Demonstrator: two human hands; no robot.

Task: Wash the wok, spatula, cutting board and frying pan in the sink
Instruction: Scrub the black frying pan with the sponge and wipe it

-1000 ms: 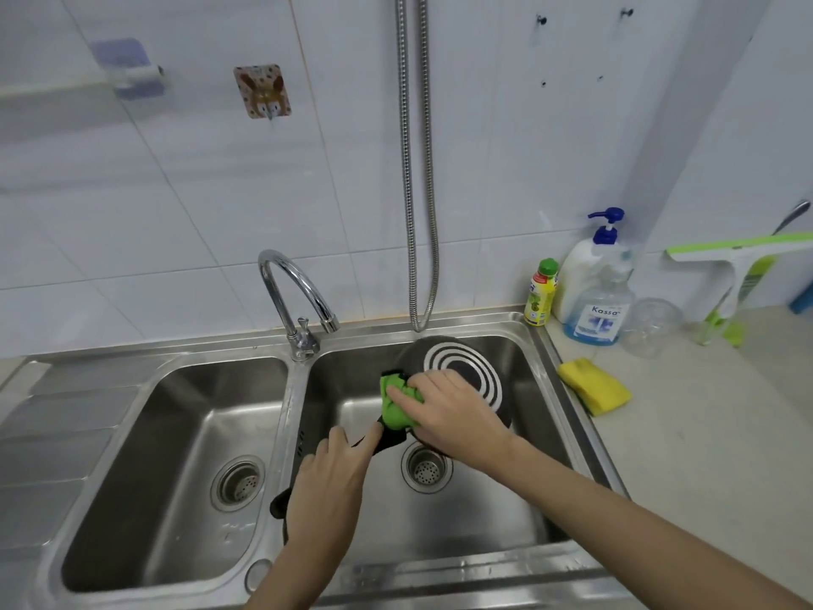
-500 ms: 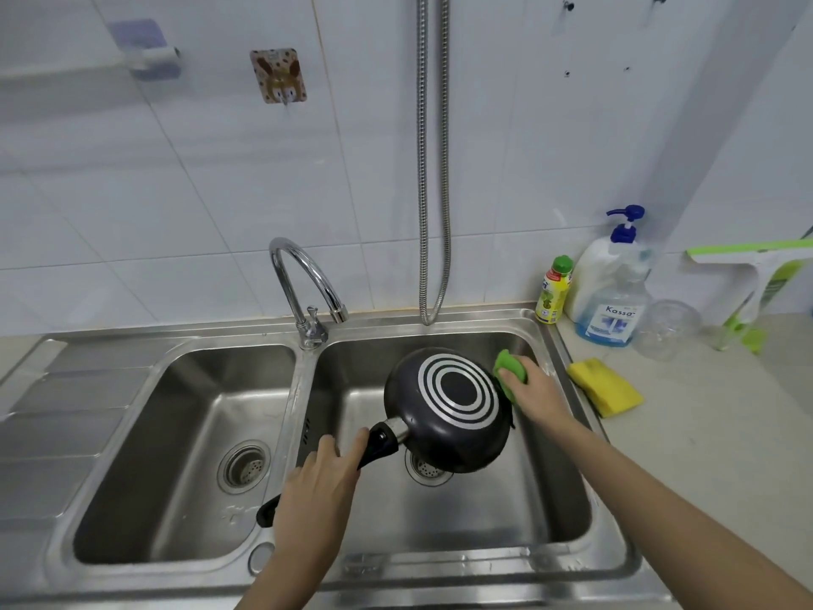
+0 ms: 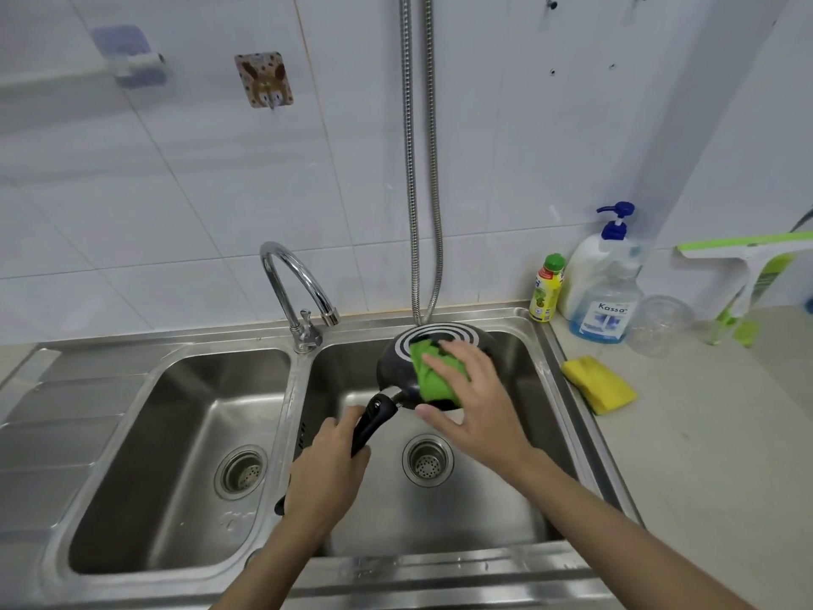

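Upside down, the small black frying pan (image 3: 398, 374) with white rings on its base hangs over the right basin of the stainless-steel double sink (image 3: 519, 512) — turned so, I judge, to bring the underside up for scrubbing. Its black handle (image 3: 371, 427) is gripped by the left hand (image 3: 327, 471), fingers curled round it to steady the pan. Spread fairly flat, the fingers of the right hand (image 3: 477, 405) press a green cloth (image 3: 433, 374) against the pan's base. Nothing runs from the curved chrome tap (image 3: 292, 281). To the right, on the pale surface (image 3: 704, 455), lie a yellow sponge (image 3: 600, 383), soap bottles (image 3: 609, 297) and a green-edged squeegee (image 3: 743, 261) — white tiles (image 3: 176, 191) behind.
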